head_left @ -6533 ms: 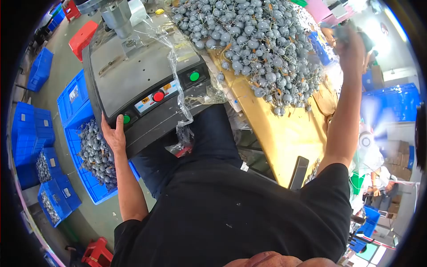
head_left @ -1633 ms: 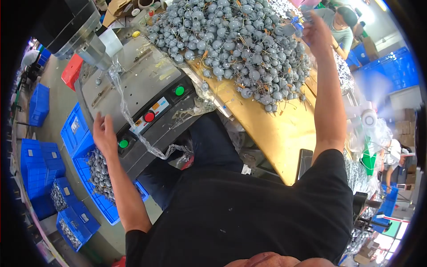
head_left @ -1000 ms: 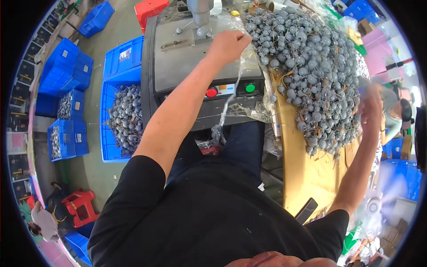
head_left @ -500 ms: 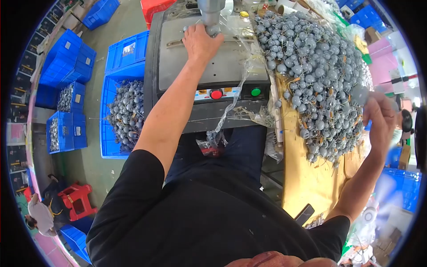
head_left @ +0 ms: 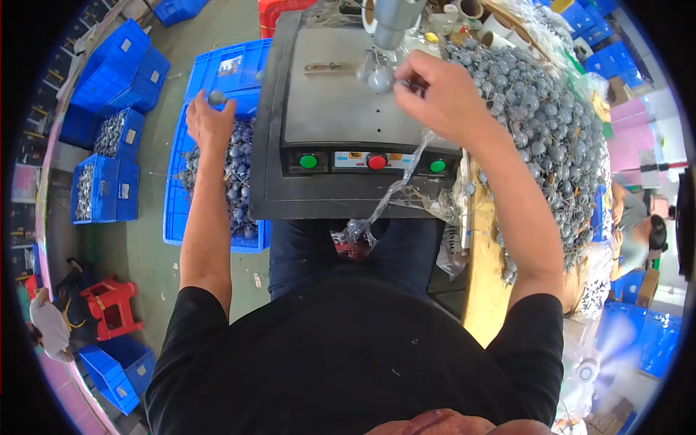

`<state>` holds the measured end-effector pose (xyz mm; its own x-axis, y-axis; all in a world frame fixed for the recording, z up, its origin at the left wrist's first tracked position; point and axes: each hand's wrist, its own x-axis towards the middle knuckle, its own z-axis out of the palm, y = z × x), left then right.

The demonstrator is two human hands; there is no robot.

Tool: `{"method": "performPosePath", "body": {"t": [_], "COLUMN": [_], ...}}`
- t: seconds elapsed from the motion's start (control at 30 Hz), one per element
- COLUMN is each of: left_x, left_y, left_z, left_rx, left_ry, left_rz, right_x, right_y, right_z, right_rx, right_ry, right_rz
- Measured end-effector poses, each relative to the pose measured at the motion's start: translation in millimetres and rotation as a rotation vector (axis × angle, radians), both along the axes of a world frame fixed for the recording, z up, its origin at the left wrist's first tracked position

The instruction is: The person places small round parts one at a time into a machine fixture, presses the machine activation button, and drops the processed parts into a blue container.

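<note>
Seeing a glossy grey ball [head_left: 378, 80] at the machine plate [head_left: 330, 112], below the metal cylinder [head_left: 397, 27]. Probably light, hard and slippery, perhaps brittle; best taken gently round the widest part. Just beside it, at the right hand [head_left: 441, 94]: fingers and thumb curled about a dark piece, too hidden to tell whether clamped on it. At the left hand [head_left: 206, 123]: fingers curled near a smaller ball [head_left: 217, 97], impossible to tell whether gripped or free. Behind that, a blue crate [head_left: 172, 214] of stemmed balls [head_left: 239, 181]; rightward, a big ball heap [head_left: 540, 119].
</note>
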<state>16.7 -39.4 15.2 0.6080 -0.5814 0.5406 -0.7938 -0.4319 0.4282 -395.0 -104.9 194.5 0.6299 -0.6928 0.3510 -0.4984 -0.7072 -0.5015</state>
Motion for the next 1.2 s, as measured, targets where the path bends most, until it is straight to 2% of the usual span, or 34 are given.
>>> {"method": "performPosePath", "body": {"t": [0.03,0.13,0.27,0.43,0.5,0.6,0.7,0.8,0.87,0.93,1.0,1.07,1.13,1.2], "left_x": [13,6,-56,-126,-137,-138,-135,-135,-136,-138,-139,-140,-139,-136], "left_y": [4,30,62,72,72,73,74,73,73,74,75,75,73,74], "left_z": [-8,-14,-14,-23,-32,-40,-39,-42,-44,-44,-42,-40,-44,-46], "left_rx": [0.046,0.027,-0.059,0.007,0.025,0.018,0.006,-0.013,-0.025,-0.029,-0.03,-0.032,-0.034,-0.031], "left_ry": [-0.032,0.058,0.335,0.514,0.524,0.505,0.515,0.511,0.504,0.521,0.522,0.512,0.511,0.513], "left_rz": [0.077,0.018,-0.423,-0.637,-0.604,-0.597,-0.608,-0.625,-0.628,-0.626,-0.63,-0.642,-0.649,-0.656], "right_x": [9,20,17,27,27,12,-28,-70,-75,-47,-13,28,56,62], "right_y": [-19,-70,-111,-115,-117,-102,-92,-90,-79,-42,-17,10,27,36], "right_z": [-18,-72,-121,-118,-114,-113,-129,-141,-136,-103,-90,-88,-102,-118], "right_rx": [-0.003,-0.003,0.006,0.13,0.146,-0.276,-0.402,-0.011,0.111,0.228,0.086,0.218,0.114,0.133], "right_ry": [-0.027,-0.081,-0.108,-0.045,-0.006,0.127,0.297,0.358,0.059,-0.233,-0.22,-0.192,-0.041,-0.064], "right_rz": [-0.025,-0.128,-0.291,-0.361,-0.352,-0.422,-0.578,-0.636,-0.589,-0.533,-0.394,-0.371,-0.288,-0.22]}}
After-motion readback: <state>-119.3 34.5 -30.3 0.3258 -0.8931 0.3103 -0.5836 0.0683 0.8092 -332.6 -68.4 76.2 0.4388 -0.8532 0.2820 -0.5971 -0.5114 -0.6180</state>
